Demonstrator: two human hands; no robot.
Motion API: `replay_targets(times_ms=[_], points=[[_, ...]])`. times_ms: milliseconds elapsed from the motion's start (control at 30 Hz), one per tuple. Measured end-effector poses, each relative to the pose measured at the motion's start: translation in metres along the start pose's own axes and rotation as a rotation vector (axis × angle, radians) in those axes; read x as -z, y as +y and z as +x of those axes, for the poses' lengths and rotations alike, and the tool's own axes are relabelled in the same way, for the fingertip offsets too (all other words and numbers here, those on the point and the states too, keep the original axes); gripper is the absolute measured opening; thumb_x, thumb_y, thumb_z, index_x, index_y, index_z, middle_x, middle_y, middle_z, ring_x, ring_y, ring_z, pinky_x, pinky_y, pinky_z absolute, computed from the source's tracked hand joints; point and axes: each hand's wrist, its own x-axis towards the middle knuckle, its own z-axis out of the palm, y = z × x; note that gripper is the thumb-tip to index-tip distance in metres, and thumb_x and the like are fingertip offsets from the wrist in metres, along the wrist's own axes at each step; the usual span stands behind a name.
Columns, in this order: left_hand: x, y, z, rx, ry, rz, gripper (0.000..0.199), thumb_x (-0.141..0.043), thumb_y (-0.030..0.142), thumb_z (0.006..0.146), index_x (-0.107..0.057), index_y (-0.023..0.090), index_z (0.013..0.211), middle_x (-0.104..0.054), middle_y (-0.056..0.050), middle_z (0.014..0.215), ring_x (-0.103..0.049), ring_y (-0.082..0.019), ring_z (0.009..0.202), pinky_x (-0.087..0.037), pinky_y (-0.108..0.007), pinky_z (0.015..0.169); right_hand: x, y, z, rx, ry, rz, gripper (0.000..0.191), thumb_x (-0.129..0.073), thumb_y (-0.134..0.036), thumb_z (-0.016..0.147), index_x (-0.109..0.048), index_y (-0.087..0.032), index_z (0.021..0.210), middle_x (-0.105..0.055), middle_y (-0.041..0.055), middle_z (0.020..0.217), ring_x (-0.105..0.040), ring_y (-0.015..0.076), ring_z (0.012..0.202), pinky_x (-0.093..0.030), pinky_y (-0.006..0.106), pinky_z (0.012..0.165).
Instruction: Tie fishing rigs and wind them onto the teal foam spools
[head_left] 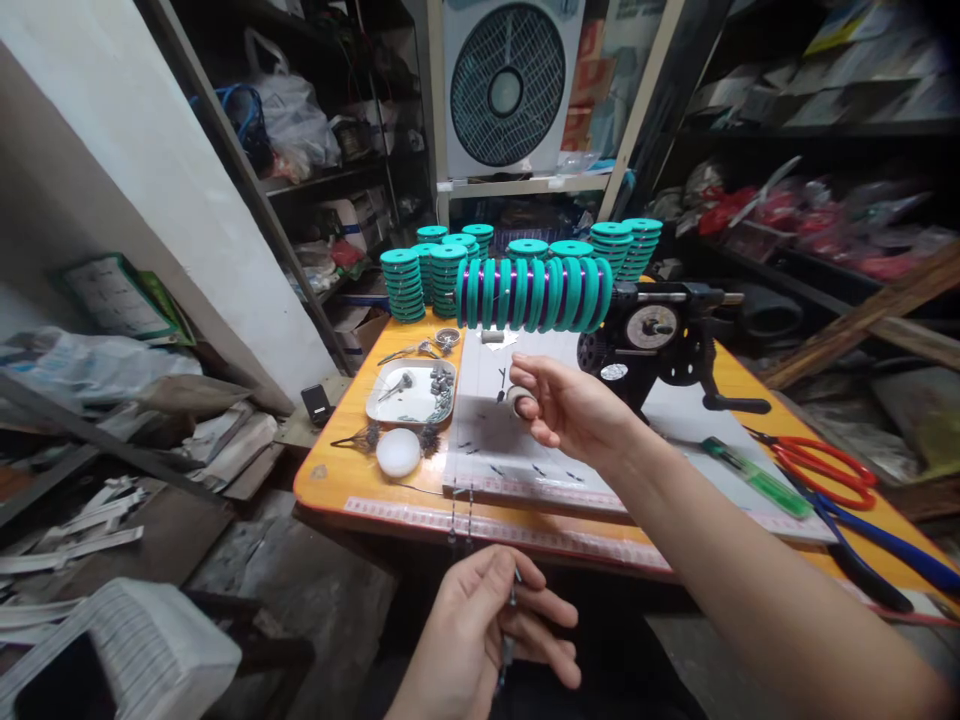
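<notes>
Over the front edge of the table, my left hand (pixel 491 620) pinches a slim dark piece (pixel 514 590) between thumb and fingers. Its kind is too small to make out, and the other fingers are spread. My right hand (pixel 562 405) hovers above the white board (pixel 480 440), fingers loosely curled and apart. A pale beige band (pixel 520 400) sits around one of its fingers. Behind that hand, a row of teal ribbed spools (pixel 534 295) with purple between them is mounted on the shaft of a black hand-crank winder (pixel 652 335). Small dark pieces (pixel 499 470) lie on the board.
Teal spools (pixel 448 280) stand at the back. Left are a white tray (pixel 375 405) of small metal parts and a round white lid-like object (pixel 398 453). Right lie a green cutter (pixel 757 478), red-handled scissors (pixel 825 470) and blue-handled pliers (pixel 885 545). The winder's crank (pixel 739 404) juts right.
</notes>
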Motion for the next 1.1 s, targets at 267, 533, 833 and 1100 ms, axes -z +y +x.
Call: replay_targets(times_ms=[267,533,833,1100], points=[[-0.003,-0.001,-0.008,0.01,-0.014,-0.028,0.035,-0.065,0.042,0.078,-0.055,0.009,0.076,-0.071,-0.012,0.076,-0.065,-0.016,0.049,-0.052,-0.025,0.056,0.0,0.0,0.0,0.005,-0.006,-0.007,0.027,-0.049,-0.034,0.089,-0.042,-0.017,0.071,-0.052,-0.0009,0.056,-0.049,0.0071,0.04,-0.034,0.012,0.029],[0.0,-0.002,-0.011,0.032,0.025,-0.066,0.037,-0.072,0.042,0.072,-0.056,0.009,0.07,-0.071,-0.014,0.077,-0.069,-0.019,0.059,-0.052,-0.021,0.052,0.0,0.001,0.0,0.001,-0.019,-0.008,0.027,-0.05,-0.036,0.089,-0.042,-0.017,0.071,-0.052,-0.0013,0.055,-0.049,0.0075,0.039,-0.033,0.013,0.028],[0.006,-0.006,-0.014,0.046,-0.012,-0.081,0.034,-0.069,0.04,0.076,-0.057,0.008,0.07,-0.071,-0.015,0.081,-0.069,-0.02,0.062,-0.051,-0.019,0.052,0.0,0.001,0.0,0.005,-0.027,-0.014,0.026,-0.05,-0.036,0.089,-0.042,-0.017,0.072,-0.052,-0.0021,0.055,-0.049,0.0073,0.039,-0.032,0.012,0.028],[0.009,-0.01,-0.017,0.044,0.005,-0.109,0.031,-0.064,0.037,0.081,-0.057,0.009,0.071,-0.071,-0.016,0.081,-0.07,-0.02,0.063,-0.049,-0.017,0.05,-0.003,-0.002,-0.002,-0.024,-0.015,-0.021,0.027,-0.047,-0.036,0.091,-0.04,-0.017,0.072,-0.051,-0.0025,0.051,-0.046,0.0077,0.034,-0.03,0.013,0.027]])
